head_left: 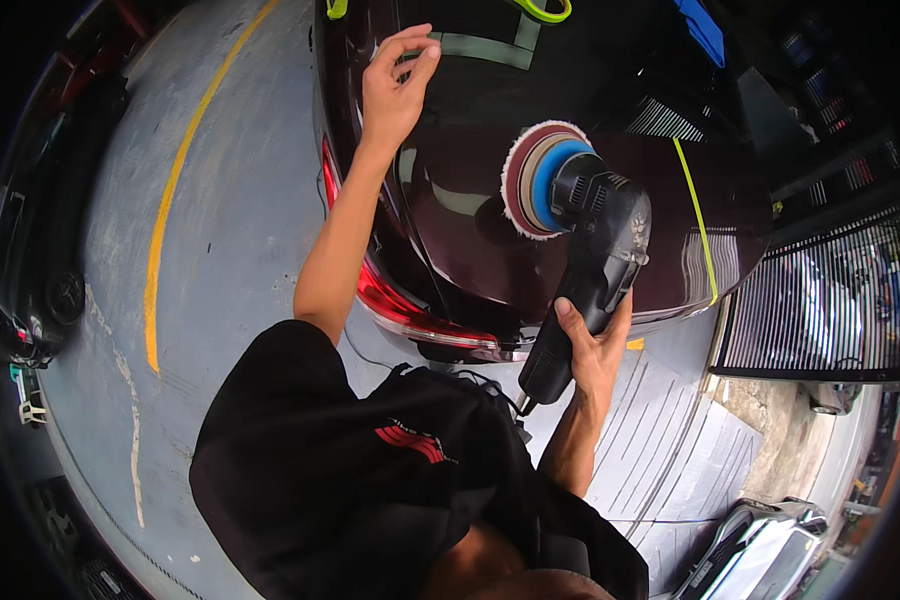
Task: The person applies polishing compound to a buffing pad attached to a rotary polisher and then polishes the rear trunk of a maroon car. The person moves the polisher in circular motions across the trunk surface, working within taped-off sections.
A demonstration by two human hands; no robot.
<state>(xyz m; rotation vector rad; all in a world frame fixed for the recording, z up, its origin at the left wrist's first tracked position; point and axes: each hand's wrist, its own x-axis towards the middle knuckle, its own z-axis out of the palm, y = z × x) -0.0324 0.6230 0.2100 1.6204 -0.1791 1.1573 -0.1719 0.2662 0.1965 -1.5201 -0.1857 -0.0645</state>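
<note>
My right hand (596, 349) is closed around the grip of a black power polisher (604, 240). The tool's round pad (544, 180), with blue backing and a fluffy pale rim, is tilted on edge and faces left over the dark maroon car panel (465, 247); whether it touches the panel I cannot tell. My left hand (403, 71) is raised above the car, fingers curled and apart, holding nothing. Beyond its fingertips shows a grey-green strip (487, 51) on the dark surface. A yellow-green tape line (696, 217) crosses the panel right of the polisher.
A yellow-green tape roll (551, 10) and a blue cloth (701, 34) lie farther up on the car. Its red tail light (412, 311) is near my body. The polisher's cord (495, 386) hangs by my shirt. A dark car (52, 225) stands at far left, a slatted shutter (810, 307) at right.
</note>
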